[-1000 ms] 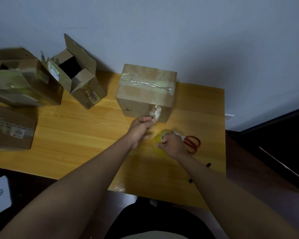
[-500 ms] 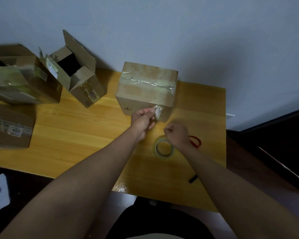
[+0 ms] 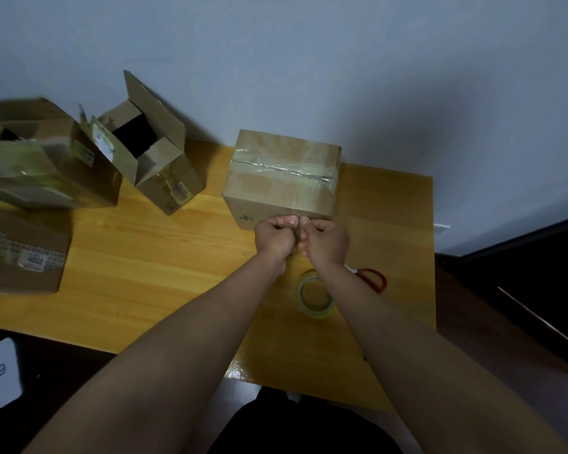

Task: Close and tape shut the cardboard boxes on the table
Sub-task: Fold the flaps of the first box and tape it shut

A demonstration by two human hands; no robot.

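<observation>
Toward the back of the wooden table (image 3: 138,257), near the wall, sits the closed cardboard box (image 3: 281,178), its top seam covered by a strip of clear tape (image 3: 286,168) that runs across the top and wraps over the right edge. Against the box's near face, both hands meet with their fingers curled: the left hand (image 3: 274,239) and the right hand (image 3: 327,240) touch each other knuckle to knuckle, thumbs up by the box's lower front edge, and seem to pinch something small between them, though what it is cannot be made out. Just behind the right forearm a roll of clear tape (image 3: 315,294) lies flat on the table, and red-handled scissors (image 3: 373,278) lie beside it to the right. Well apart at the left stands an open box (image 3: 154,152) with its flaps up, next to a larger box (image 3: 43,165) and a labelled box (image 3: 23,253) at the table's left edge.
</observation>
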